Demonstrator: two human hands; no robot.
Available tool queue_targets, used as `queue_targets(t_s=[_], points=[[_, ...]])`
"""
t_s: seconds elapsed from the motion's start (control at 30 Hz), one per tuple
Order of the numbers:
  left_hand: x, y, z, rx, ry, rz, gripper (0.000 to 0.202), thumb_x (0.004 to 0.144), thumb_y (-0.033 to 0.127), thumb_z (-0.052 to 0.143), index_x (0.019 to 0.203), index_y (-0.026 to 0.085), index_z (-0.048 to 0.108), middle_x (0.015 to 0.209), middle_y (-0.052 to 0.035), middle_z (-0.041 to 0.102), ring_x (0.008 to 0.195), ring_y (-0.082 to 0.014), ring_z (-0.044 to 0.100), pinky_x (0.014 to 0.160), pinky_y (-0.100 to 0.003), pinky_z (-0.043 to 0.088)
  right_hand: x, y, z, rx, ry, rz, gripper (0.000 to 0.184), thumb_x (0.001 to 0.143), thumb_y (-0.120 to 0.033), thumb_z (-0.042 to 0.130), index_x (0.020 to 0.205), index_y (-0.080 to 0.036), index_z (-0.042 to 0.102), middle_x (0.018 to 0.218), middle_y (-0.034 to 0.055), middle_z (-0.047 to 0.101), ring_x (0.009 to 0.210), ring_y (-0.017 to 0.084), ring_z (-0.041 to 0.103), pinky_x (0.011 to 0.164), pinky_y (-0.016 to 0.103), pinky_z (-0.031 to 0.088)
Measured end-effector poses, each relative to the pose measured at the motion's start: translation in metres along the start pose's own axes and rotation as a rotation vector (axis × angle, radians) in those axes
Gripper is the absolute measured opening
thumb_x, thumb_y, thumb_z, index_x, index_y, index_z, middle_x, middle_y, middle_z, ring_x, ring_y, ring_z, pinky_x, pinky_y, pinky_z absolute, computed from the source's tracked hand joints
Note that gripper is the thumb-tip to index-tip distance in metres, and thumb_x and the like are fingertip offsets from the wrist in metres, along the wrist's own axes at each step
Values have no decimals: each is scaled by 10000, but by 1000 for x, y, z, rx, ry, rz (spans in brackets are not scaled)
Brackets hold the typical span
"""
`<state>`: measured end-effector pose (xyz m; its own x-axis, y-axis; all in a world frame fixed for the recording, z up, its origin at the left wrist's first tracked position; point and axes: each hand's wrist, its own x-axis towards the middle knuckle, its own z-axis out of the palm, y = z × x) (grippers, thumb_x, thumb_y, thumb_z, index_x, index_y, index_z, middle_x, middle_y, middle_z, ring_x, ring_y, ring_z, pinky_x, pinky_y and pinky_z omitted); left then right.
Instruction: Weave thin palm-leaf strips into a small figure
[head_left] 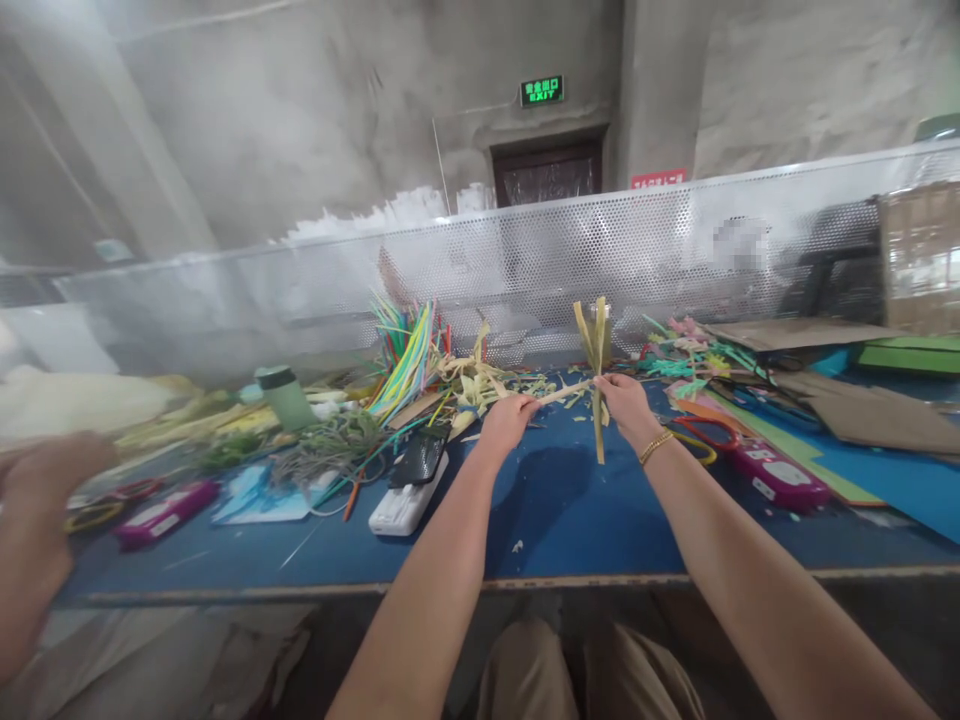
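Above the blue tabletop, my right hand [622, 402] pinches several flat yellowish strips [592, 340] where they cross. Their upper ends fan apart, and one end hangs below my fingers. My left hand [510, 420], closed, grips a pale strip [562, 393] that stretches across to the strips in my right hand. Whether it is tied or wrapped there I cannot tell. Behind my left hand lies a heap of pale dried strips and scraps [472, 380]. A black phone [421, 455] rests on a white device [405, 505] left of my left forearm.
Red-handled scissors [705, 432] and a purple box [776, 475] lie right of my right wrist. Colourful stems [409, 355], a green bottle [283, 398] and another purple box [166, 513] stand or lie leftward. Cardboard [885, 415] covers the right side. Another person's arm [37, 530] shows far left.
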<state>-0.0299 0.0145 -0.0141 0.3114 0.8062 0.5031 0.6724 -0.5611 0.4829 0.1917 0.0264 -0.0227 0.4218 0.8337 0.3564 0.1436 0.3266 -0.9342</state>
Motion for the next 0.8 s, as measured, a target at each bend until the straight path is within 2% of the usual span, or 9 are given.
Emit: queue_targets(t_s=[0.1,0.23,0.3,0.4,0.47,0.57,0.63,0.8], points=[[-2,4,0,52,-72,40,296,902,348,450,859,207,707,782,-46,677,721,-192,583,627,-264,353,1,1,0,29,8,22,291,609,-449,631,609,-162,591,518,-26,490,514,97,392,509,249,326],[-3,10,-1,27,-131,75,292,896,274,431,736,208,665,758,-37,651,723,-180,556,648,-264,339,4,3,-1,63,32,51,283,609,-440,648,613,-165,585,503,-29,480,498,93,382,482,240,320],[-3,14,-1,-97,-150,97,286,893,292,443,690,196,620,658,-13,582,643,-153,502,618,-254,324,6,4,-1,79,38,65,268,611,-427,654,603,-171,575,493,-33,471,490,91,378,474,237,321],[-5,20,-1,-439,-223,84,322,908,398,429,720,186,583,531,38,423,521,-113,378,556,-233,301,8,8,1,97,28,83,242,608,-395,658,572,-180,554,500,-28,489,496,94,405,478,233,337],[-6,23,-1,-596,-254,86,333,903,430,440,738,179,582,512,52,390,498,-99,337,543,-226,296,8,10,4,107,11,93,224,604,-377,659,567,-179,560,525,-19,521,510,97,430,487,232,349],[-6,24,-2,-671,-286,68,337,886,444,469,737,172,598,497,53,394,478,-91,327,529,-225,299,8,11,7,121,-5,106,223,607,-377,659,566,-183,558,514,-23,518,501,98,431,483,236,344],[-5,22,-2,-637,-247,16,330,870,442,490,734,171,621,504,44,427,481,-94,363,525,-226,313,8,11,7,130,-13,113,245,609,-394,660,557,-190,535,492,-31,492,490,99,421,479,240,335],[1,7,-3,-490,28,-200,184,771,335,611,719,169,669,649,-18,628,604,-138,537,591,-247,392,8,10,5,132,-42,116,276,592,-429,678,575,-192,536,514,-21,510,529,115,451,497,246,344]])
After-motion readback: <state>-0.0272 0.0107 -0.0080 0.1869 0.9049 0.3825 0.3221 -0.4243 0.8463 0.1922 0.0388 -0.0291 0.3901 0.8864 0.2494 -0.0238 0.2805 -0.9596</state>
